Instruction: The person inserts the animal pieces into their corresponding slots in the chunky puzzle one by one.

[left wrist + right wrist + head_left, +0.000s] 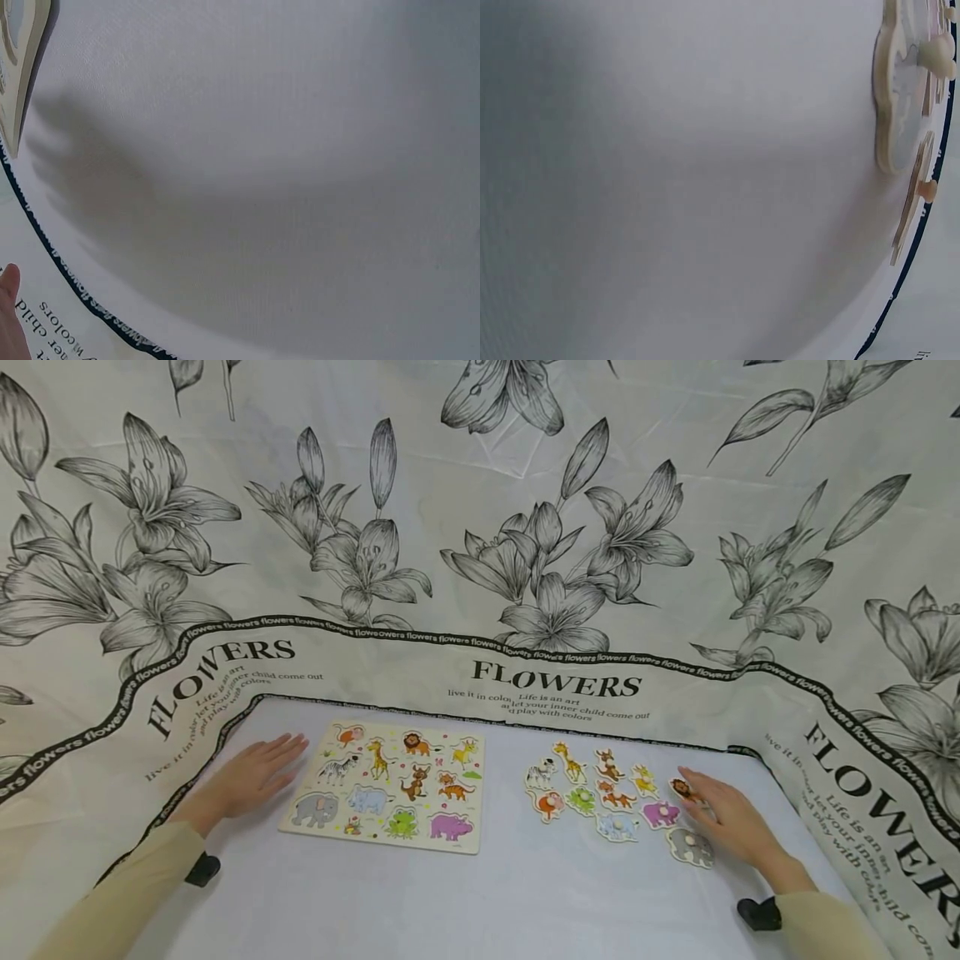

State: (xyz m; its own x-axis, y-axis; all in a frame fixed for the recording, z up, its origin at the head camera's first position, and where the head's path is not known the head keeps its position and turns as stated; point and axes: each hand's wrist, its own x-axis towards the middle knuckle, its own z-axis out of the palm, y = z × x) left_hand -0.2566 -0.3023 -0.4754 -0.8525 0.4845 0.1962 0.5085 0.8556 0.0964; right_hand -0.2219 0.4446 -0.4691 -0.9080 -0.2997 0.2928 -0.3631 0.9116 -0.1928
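Observation:
My left hand [255, 777], fingers straight, is beside the left edge of a wooden puzzle board [381, 789] printed with animals. Only a fingertip and part of a finger [10, 319] enter the left wrist view, at the lower left. My right hand [738, 827] has its fingers extended by the lion puzzle piece [682, 789], partly covering it; contact cannot be told. Just below this hand lies the elephant piece [688, 848], its knob [936, 56] showing in the right wrist view. The hippo piece [660, 813] sits to the left of the hand.
Several more knobbed pieces cluster right of the board, including a giraffe [570, 762], a zebra [538, 773], a frog [580, 799] and a light blue animal [617, 827]. A white cloth [525, 902] covers the table. Flower-printed fabric [420, 568] hangs behind.

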